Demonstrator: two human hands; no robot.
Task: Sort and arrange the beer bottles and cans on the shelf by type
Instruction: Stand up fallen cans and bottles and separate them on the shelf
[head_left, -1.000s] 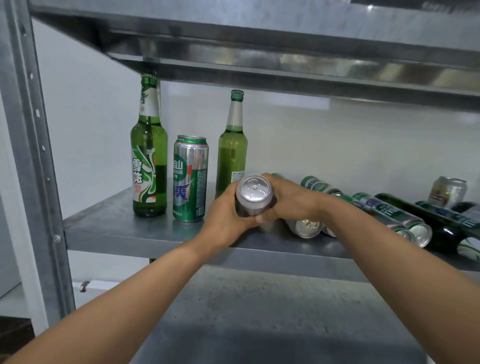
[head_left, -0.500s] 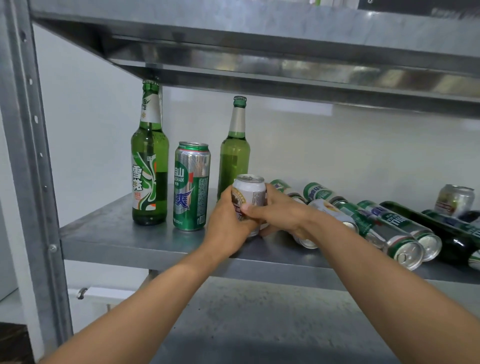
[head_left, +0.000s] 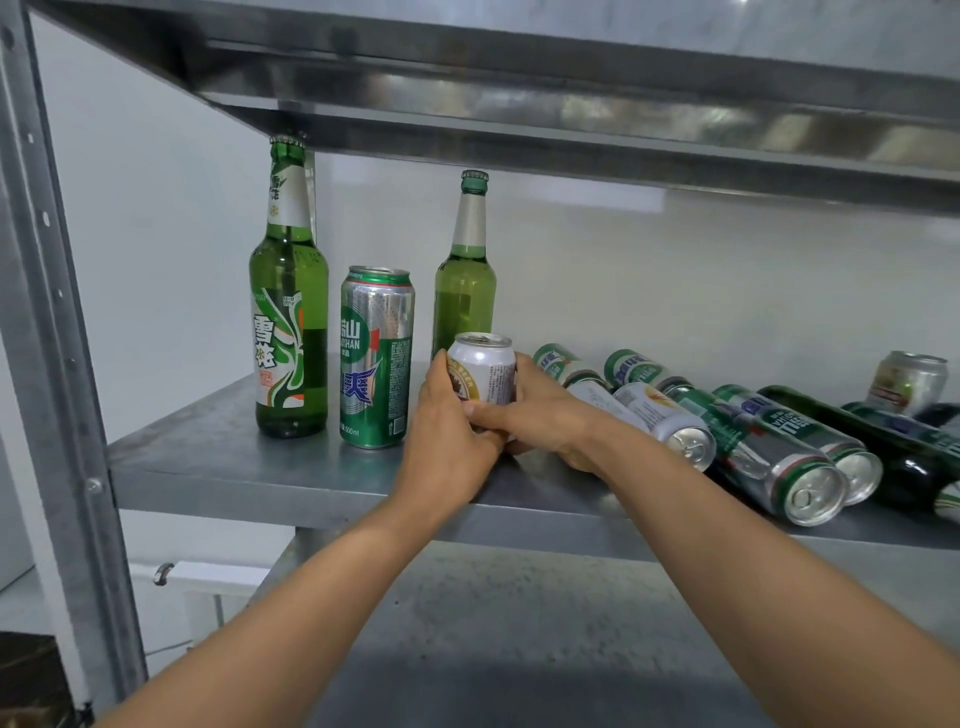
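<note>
A short white can (head_left: 485, 366) stands upright on the metal shelf (head_left: 218, 462), held between my left hand (head_left: 449, 431) and my right hand (head_left: 540, 410). To its left stand a tall green can (head_left: 375, 358) and a green bottle with a white and orange label (head_left: 289, 312). A second green bottle (head_left: 465, 275) is upright behind the white can. To the right, several green cans (head_left: 779, 441) and a white can (head_left: 665, 421) lie on their sides, beside dark green bottles (head_left: 914, 457) lying down.
Another short can (head_left: 906, 382) stands at the far right back. The upper shelf (head_left: 519, 98) hangs low over the bottle tops. A steel upright (head_left: 57, 332) borders the left side. A lower shelf (head_left: 493, 623) lies beneath my arms.
The white can went from tilted with its top facing me to upright on the shelf, right of the tall green can. Both hands stayed on it.
</note>
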